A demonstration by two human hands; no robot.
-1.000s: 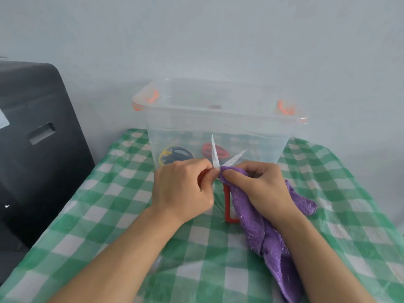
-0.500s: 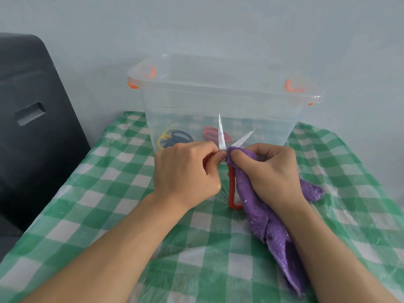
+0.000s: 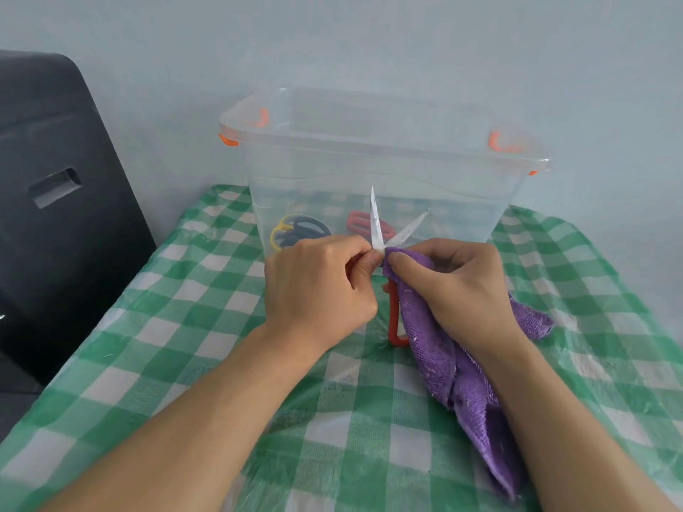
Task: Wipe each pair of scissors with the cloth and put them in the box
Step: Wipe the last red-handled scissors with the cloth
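left hand grips scissors, blades open | right hand pinches cloth | box behind

single head-mounted wide-angle view, looking forward and down from close above the checked tablecloth. forearms enter from 6 o'clock; clear box at 12 o'clock, against the wall. no second view.

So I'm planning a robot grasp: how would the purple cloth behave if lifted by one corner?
The purple cloth would probably go limp: it already drapes in folds from the right hand onto the checked tablecloth. Its fuzzy weave suggests it won't slip easily. It looks light, so it may swing.
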